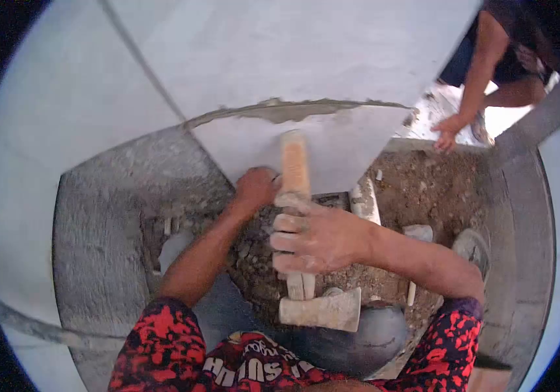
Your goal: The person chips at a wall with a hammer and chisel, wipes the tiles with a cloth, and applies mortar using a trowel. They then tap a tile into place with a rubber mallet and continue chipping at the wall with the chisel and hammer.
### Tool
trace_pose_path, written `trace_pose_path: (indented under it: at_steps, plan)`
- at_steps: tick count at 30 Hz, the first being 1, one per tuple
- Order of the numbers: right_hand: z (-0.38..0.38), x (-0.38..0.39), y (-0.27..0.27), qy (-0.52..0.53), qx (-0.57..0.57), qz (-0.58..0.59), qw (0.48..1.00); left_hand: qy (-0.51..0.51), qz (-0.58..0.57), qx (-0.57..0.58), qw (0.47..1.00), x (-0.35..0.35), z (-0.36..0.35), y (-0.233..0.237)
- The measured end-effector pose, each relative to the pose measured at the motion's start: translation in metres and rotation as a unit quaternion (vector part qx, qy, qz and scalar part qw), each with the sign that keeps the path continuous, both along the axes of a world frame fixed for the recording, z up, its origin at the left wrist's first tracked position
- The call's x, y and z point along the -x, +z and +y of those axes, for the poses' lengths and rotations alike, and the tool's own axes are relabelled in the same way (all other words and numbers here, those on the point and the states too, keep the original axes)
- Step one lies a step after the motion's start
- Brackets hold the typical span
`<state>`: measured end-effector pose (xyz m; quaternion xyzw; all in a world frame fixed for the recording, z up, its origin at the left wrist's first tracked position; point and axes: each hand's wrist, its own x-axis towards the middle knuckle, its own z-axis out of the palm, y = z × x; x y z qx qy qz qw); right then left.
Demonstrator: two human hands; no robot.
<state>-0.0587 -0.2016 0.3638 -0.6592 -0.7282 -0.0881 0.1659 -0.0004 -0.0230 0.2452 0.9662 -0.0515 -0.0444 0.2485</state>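
Observation:
My right hand (319, 242) is closed round the wooden handle of a hatchet (322, 310), its fingers coated with pale dust. The hatchet's dusty metal head hangs below my fist, over my lap. Its blurred handle end points up against the face of a white tile (352, 140). At that tile's lower left edge my left hand (256, 187) is curled, its fingers partly hidden. Grey mortar (286, 113) runs in a rough line along the tile's top edge, with a larger white panel (293, 52) above it.
Bare soil and rubble (430, 183) lie below the tile. A grey cement surface (103, 228) is on the left. A small white-handled tool (414, 261) rests on the soil by a shoe (471, 251). Another person's hand (448, 132) reaches down at the upper right.

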Motion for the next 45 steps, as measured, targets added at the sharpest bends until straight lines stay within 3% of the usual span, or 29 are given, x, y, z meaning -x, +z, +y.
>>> trace_pose_path:
  at_steps: [1,2,4,5,7,8,13,14,16,22,26,29,32,34,37,38,39,41,42,44,45]
  plan:
    - [0.003,0.002,0.000,0.021,0.005,-0.001,1.000,-0.030,-0.024,-0.044,0.998,-0.006,0.004,-0.006]
    - [0.005,0.004,0.001,0.006,0.010,-0.004,1.000,-0.009,-0.024,-0.038,0.999,-0.009,0.008,-0.018]
    - [0.014,0.010,-0.005,0.004,-0.016,-0.003,1.000,-0.062,-0.076,-0.034,0.995,-0.013,0.014,-0.042]
    - [0.020,0.014,0.000,0.021,-0.009,-0.006,1.000,-0.044,-0.079,-0.028,0.995,-0.011,0.017,-0.030]
    - [0.034,0.022,0.007,0.029,0.048,-0.017,0.998,-0.090,0.046,0.050,0.994,-0.001,0.024,-0.002]
    - [0.040,0.025,0.007,0.026,0.065,-0.004,0.998,-0.084,0.045,0.052,0.994,-0.002,0.032,-0.006]
    - [0.069,0.031,0.019,0.051,0.057,-0.029,0.997,-0.157,0.071,-0.051,0.984,-0.002,0.063,-0.029]
    - [0.073,0.031,0.021,0.045,0.062,-0.041,0.996,-0.156,0.071,-0.047,0.984,-0.001,0.068,-0.028]
    - [0.074,0.018,0.012,0.012,0.077,-0.050,0.996,-0.048,0.137,-0.098,0.984,0.000,0.076,-0.024]
    - [0.071,0.017,0.008,-0.016,0.102,-0.045,0.994,-0.013,0.114,-0.111,0.987,0.003,0.082,-0.011]
    - [0.067,0.026,0.013,-0.055,0.136,-0.024,0.989,0.021,0.084,-0.094,0.992,-0.001,0.092,-0.031]
    - [0.052,0.021,-0.031,-0.069,0.192,0.027,0.979,0.011,0.063,-0.045,0.997,0.004,0.109,-0.009]
    - [0.023,-0.002,-0.078,-0.156,0.326,0.062,0.930,-0.014,0.058,-0.109,0.992,-0.003,0.118,-0.022]
    - [-0.003,-0.022,-0.112,-0.234,0.371,0.186,0.879,-0.049,0.038,-0.117,0.991,-0.005,0.118,-0.013]
    - [-0.068,-0.027,-0.206,-0.297,0.379,0.230,0.846,-0.018,0.046,-0.038,0.998,-0.001,0.113,-0.008]
    - [-0.095,-0.013,-0.237,-0.319,0.289,0.279,0.859,-0.029,0.046,-0.036,0.998,0.000,0.112,-0.011]
    - [-0.097,0.003,-0.243,-0.338,0.282,0.280,0.853,-0.017,0.043,-0.028,0.999,-0.003,0.114,-0.017]
    - [-0.095,0.036,-0.249,-0.501,0.389,0.302,0.711,-0.002,0.067,-0.019,0.998,-0.016,0.112,-0.035]
    - [-0.113,0.054,-0.268,-0.522,0.380,0.306,0.700,0.010,0.095,-0.023,0.995,-0.023,0.113,-0.046]
    - [-0.144,0.093,-0.329,-0.593,0.170,0.354,0.703,-0.056,-0.009,-0.094,0.994,-0.011,0.116,-0.026]
    - [-0.140,0.102,-0.322,-0.606,0.156,0.357,0.693,-0.049,-0.021,-0.080,0.995,-0.008,0.116,-0.025]
